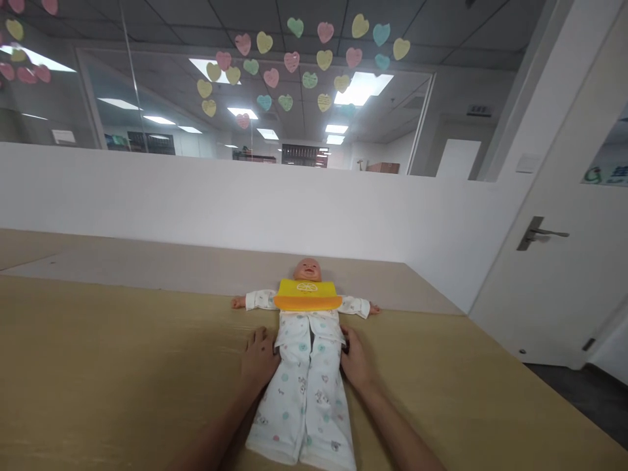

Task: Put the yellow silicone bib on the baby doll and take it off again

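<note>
A baby doll (309, 269) lies on its back, head at the far side and arms stretched out sideways. It wears white printed clothes, with loose white trousers (318, 392) spread toward me. A yellow bib (307, 290) with an orange catch pocket covers its chest. My left hand (260, 358) rests beside the doll's left-of-view hip, fingers apart on the table and thumb side against the cloth. On the opposite side my right hand (357, 360) touches the edge of the clothes at the hip, its fingers partly hidden. Neither hand visibly grips the fabric.
The doll lies on a wooden table (122, 366) with a greyer strip along its back. Behind it stands a white wall (196, 203) topped by a window with heart-shaped sticky notes (291, 62). A door with a metal handle (537, 233) is at right, past the table's edge.
</note>
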Motion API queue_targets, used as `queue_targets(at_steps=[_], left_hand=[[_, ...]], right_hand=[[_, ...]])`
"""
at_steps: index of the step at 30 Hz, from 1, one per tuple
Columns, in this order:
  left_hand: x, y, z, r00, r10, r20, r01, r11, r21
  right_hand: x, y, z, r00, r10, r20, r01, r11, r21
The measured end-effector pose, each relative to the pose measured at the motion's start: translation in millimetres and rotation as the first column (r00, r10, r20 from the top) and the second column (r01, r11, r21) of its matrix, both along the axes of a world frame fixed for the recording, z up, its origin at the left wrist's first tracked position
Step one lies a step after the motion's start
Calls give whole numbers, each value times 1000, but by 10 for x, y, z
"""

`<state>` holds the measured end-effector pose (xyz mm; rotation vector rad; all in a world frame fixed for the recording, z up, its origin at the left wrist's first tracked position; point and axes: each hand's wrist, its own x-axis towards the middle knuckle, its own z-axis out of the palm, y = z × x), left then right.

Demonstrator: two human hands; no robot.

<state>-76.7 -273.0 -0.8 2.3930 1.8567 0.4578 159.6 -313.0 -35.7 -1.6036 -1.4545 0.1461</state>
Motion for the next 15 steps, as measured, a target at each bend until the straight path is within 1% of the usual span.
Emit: queue_targets(at_steps=[3, 6, 8, 10, 13, 15], left_hand=[[62, 16, 18, 1000, 23, 18, -23, 1000, 11], [84, 21, 38, 998, 28, 60, -29, 999, 26], [63, 24, 36, 996, 28, 87, -33, 998, 59], [23, 32, 20, 993, 35, 110, -46, 994, 97], [-37, 48, -7, 991, 42, 130, -63, 984, 166], [-61, 56, -18, 991, 31, 131, -59, 975, 217]], right_hand=[[-28, 1, 26, 996, 11, -92, -12, 1000, -9], [-30, -13, 54, 996, -21, -83, 16, 998, -55], [-22, -23, 71, 998, -61, -30, 58, 994, -92], [-14, -33, 95, 991, -119, 58, 127, 982, -143], [-17, -58, 163, 956, -200, 216, 249, 940, -232], [-32, -77, 215, 928, -215, 304, 301, 913, -274]])
